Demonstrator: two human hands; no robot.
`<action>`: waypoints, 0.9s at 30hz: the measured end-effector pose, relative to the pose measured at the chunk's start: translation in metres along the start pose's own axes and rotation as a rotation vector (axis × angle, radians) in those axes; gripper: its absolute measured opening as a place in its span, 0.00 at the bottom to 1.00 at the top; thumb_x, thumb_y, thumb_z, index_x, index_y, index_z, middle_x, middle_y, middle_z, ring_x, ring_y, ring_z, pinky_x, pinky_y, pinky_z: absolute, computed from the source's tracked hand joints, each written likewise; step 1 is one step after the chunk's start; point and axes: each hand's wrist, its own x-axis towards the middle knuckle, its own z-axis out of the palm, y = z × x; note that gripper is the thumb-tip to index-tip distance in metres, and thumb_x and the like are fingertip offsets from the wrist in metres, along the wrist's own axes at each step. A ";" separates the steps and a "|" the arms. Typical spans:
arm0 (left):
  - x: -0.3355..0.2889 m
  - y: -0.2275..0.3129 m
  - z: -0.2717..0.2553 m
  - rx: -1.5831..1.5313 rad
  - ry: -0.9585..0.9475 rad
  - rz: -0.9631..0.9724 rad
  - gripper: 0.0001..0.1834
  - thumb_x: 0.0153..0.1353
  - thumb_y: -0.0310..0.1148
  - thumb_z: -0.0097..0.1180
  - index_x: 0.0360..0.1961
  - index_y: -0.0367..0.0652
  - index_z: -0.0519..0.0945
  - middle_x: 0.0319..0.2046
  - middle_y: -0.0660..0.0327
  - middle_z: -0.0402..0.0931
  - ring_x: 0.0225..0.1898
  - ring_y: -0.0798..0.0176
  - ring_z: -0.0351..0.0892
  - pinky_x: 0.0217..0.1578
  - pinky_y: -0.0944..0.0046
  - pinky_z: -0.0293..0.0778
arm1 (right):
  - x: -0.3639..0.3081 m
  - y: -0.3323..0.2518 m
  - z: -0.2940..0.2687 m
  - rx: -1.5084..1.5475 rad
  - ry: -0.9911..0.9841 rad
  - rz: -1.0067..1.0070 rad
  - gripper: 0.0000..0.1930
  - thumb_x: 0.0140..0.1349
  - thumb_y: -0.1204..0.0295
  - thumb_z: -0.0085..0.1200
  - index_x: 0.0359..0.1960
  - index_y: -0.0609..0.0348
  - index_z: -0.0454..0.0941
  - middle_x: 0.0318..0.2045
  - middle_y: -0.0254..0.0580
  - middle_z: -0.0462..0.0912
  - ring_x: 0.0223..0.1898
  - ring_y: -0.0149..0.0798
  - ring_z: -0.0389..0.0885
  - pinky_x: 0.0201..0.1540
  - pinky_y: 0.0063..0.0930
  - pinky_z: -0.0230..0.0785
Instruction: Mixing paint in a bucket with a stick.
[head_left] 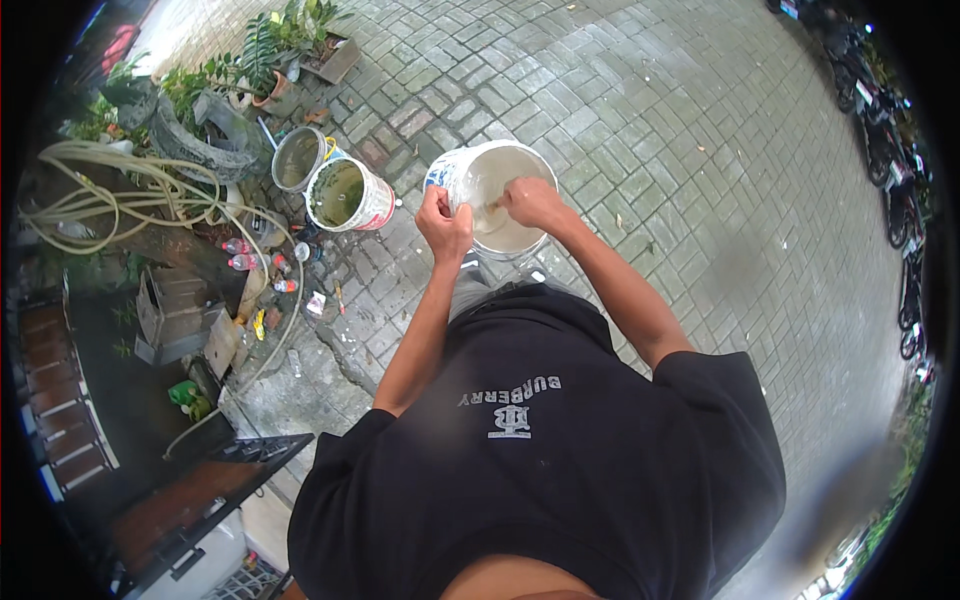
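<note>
A white plastic bucket (pixel 490 165) is in front of me, tilted so that its mouth faces me. Its inside is coated with a pale greyish residue. My left hand (pixel 446 228) grips the bucket's left rim, thumb and fingers closed on it. My right hand (pixel 535 204) reaches into the mouth from the right, fingers closed. Something small and yellowish shows at its fingertips against the inner wall, too blurred to name.
To the left stand a white bucket with greenish water (pixel 338 194) and a grey bucket (pixel 298 158). Beyond are a coiled hose (pixel 110 195), potted plants (pixel 262 85), small bottles (pixel 242 262) and a cardboard box (pixel 172 310). Brick paving (pixel 680 130) spreads right; motorcycles (pixel 870 120) line the far right.
</note>
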 end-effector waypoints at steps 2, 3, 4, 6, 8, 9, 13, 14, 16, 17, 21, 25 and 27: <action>-0.001 0.000 0.000 0.001 -0.027 -0.019 0.09 0.39 0.21 0.47 0.21 0.40 0.61 0.20 0.70 0.54 0.23 0.77 0.52 0.22 0.72 0.47 | -0.006 -0.002 0.002 -0.036 0.046 0.046 0.09 0.50 0.75 0.49 0.29 0.63 0.82 0.32 0.56 0.83 0.36 0.56 0.82 0.39 0.46 0.74; -0.001 -0.001 0.000 -0.030 -0.025 -0.026 0.09 0.39 0.20 0.47 0.21 0.40 0.61 0.20 0.70 0.54 0.23 0.77 0.52 0.22 0.72 0.47 | -0.008 -0.003 0.002 -0.087 0.084 0.080 0.09 0.50 0.75 0.49 0.30 0.63 0.82 0.32 0.56 0.82 0.36 0.56 0.82 0.39 0.46 0.74; -0.002 -0.003 0.000 -0.060 -0.022 -0.033 0.09 0.39 0.20 0.46 0.22 0.39 0.61 0.20 0.70 0.53 0.23 0.77 0.52 0.22 0.72 0.47 | -0.007 -0.003 0.000 -0.081 0.086 0.083 0.09 0.50 0.75 0.49 0.30 0.63 0.82 0.32 0.56 0.82 0.36 0.56 0.82 0.39 0.46 0.74; -0.003 -0.005 0.002 -0.035 -0.028 -0.036 0.09 0.39 0.20 0.46 0.22 0.39 0.61 0.21 0.70 0.53 0.23 0.77 0.52 0.22 0.72 0.48 | -0.005 0.001 -0.003 -0.001 0.056 0.073 0.10 0.51 0.75 0.49 0.31 0.63 0.82 0.33 0.56 0.83 0.36 0.56 0.82 0.39 0.47 0.74; -0.003 -0.004 0.004 -0.012 -0.032 -0.039 0.09 0.39 0.19 0.47 0.22 0.39 0.61 0.21 0.69 0.53 0.23 0.77 0.52 0.22 0.73 0.48 | -0.004 0.010 0.012 -0.040 0.089 0.047 0.10 0.54 0.71 0.50 0.30 0.62 0.82 0.32 0.57 0.82 0.36 0.56 0.82 0.37 0.48 0.74; -0.002 -0.005 0.005 0.011 -0.014 -0.002 0.09 0.39 0.22 0.49 0.20 0.39 0.61 0.17 0.66 0.54 0.19 0.73 0.52 0.20 0.68 0.49 | -0.004 0.009 0.014 -0.089 0.118 0.011 0.11 0.56 0.67 0.50 0.30 0.60 0.82 0.30 0.59 0.82 0.35 0.56 0.81 0.36 0.49 0.73; -0.003 -0.006 0.003 0.048 0.030 0.021 0.11 0.38 0.26 0.51 0.19 0.39 0.61 0.12 0.63 0.54 0.15 0.68 0.53 0.17 0.64 0.51 | -0.001 0.007 0.010 -0.004 0.028 0.087 0.12 0.56 0.69 0.48 0.33 0.63 0.82 0.34 0.55 0.83 0.38 0.56 0.82 0.40 0.46 0.74; -0.004 -0.006 0.004 0.052 0.052 0.017 0.11 0.38 0.26 0.51 0.19 0.39 0.61 0.12 0.63 0.54 0.15 0.68 0.53 0.17 0.64 0.51 | -0.004 0.005 0.009 -0.017 -0.025 0.106 0.14 0.58 0.66 0.48 0.33 0.63 0.82 0.35 0.55 0.83 0.40 0.56 0.81 0.42 0.46 0.73; -0.009 -0.009 0.002 0.096 0.043 -0.043 0.11 0.39 0.26 0.52 0.18 0.39 0.61 0.12 0.63 0.54 0.15 0.68 0.54 0.17 0.64 0.52 | -0.010 -0.004 0.006 -0.049 -0.095 0.097 0.16 0.61 0.62 0.47 0.34 0.63 0.82 0.36 0.54 0.83 0.41 0.56 0.81 0.44 0.46 0.73; -0.011 -0.012 -0.001 0.102 0.063 -0.052 0.10 0.39 0.26 0.52 0.18 0.39 0.61 0.12 0.64 0.55 0.15 0.69 0.55 0.17 0.64 0.53 | -0.013 -0.011 0.001 -0.053 -0.123 0.121 0.18 0.62 0.59 0.47 0.34 0.62 0.82 0.37 0.53 0.83 0.42 0.54 0.81 0.45 0.46 0.72; -0.015 -0.023 -0.018 0.083 0.148 -0.149 0.10 0.40 0.27 0.52 0.18 0.39 0.62 0.13 0.65 0.56 0.16 0.70 0.55 0.18 0.65 0.53 | -0.013 -0.021 0.009 -0.164 -0.095 0.103 0.21 0.64 0.53 0.46 0.36 0.59 0.82 0.38 0.50 0.83 0.45 0.50 0.80 0.45 0.44 0.72; -0.017 -0.043 -0.046 0.098 0.178 -0.249 0.10 0.40 0.27 0.53 0.19 0.39 0.63 0.14 0.66 0.56 0.18 0.72 0.55 0.19 0.67 0.55 | 0.003 -0.045 -0.001 -0.309 -0.257 0.031 0.22 0.63 0.52 0.47 0.37 0.59 0.81 0.37 0.49 0.83 0.44 0.49 0.81 0.44 0.43 0.73; -0.011 -0.049 -0.055 0.092 0.193 -0.297 0.10 0.40 0.27 0.53 0.19 0.39 0.63 0.14 0.66 0.57 0.18 0.72 0.56 0.19 0.67 0.55 | 0.016 -0.052 -0.007 -0.328 -0.265 0.042 0.22 0.62 0.51 0.48 0.36 0.59 0.81 0.36 0.49 0.83 0.41 0.50 0.82 0.41 0.43 0.74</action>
